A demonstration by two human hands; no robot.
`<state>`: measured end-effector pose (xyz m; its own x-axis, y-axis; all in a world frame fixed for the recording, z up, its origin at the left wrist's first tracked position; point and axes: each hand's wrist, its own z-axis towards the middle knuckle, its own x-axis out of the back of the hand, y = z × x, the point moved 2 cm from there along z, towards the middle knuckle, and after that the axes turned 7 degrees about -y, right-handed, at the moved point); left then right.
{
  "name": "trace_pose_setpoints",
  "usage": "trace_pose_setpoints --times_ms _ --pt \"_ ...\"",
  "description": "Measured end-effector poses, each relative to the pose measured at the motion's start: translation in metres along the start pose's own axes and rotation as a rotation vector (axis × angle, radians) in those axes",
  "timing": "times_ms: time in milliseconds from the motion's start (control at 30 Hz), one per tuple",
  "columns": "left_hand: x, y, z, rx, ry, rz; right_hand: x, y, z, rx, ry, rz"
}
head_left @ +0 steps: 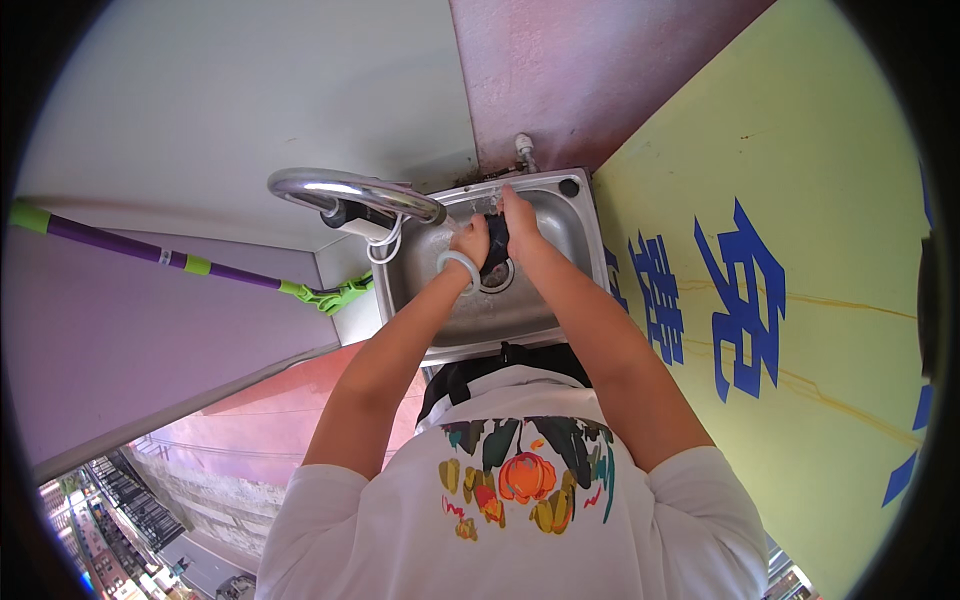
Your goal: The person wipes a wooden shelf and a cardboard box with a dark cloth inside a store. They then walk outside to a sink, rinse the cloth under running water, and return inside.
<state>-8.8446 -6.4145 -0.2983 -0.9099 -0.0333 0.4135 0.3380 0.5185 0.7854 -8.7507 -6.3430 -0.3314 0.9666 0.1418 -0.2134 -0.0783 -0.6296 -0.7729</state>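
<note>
Both my hands are over a stainless steel sink [555, 300], gripping a dark, wet-looking cloth [495, 244] between them. My left hand [471, 241], with a pale bangle [459, 264] at the wrist, has the cloth's left side. On its right side is my right hand [519, 219], fingers curled round it. Water runs from the spout of a chrome gooseneck faucet [360, 191] close by my left hand. Below the cloth, the round drain [498, 279] shows in part. Folds of the cloth inside my grip are hidden.
A mop with a purple and green handle [240, 274] leans left of the sink. Behind the faucet is a dark and white cylindrical object [360, 219]. A yellow panel [810, 165] with blue writing borders the right side. A pipe fitting [525, 150] sticks out behind the sink.
</note>
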Motion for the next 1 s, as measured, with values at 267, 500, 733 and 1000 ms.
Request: trace_pose_setpoints --times_ms 267,500,733,1000 --pt "0.030 0.021 -0.018 -0.282 -0.088 0.335 0.038 -0.034 -0.063 -0.296 -0.344 0.213" --pt "0.023 0.039 0.008 -0.288 -0.231 0.545 0.049 -0.022 -0.070 -0.118 -0.471 0.015" --pt "0.010 0.064 0.032 -0.314 -0.345 0.900 0.069 -0.016 -0.075 -0.045 -0.337 0.099" --pt "-0.008 0.087 0.041 -0.318 -0.667 1.067 0.087 -0.003 -0.083 -0.086 -0.342 0.210"
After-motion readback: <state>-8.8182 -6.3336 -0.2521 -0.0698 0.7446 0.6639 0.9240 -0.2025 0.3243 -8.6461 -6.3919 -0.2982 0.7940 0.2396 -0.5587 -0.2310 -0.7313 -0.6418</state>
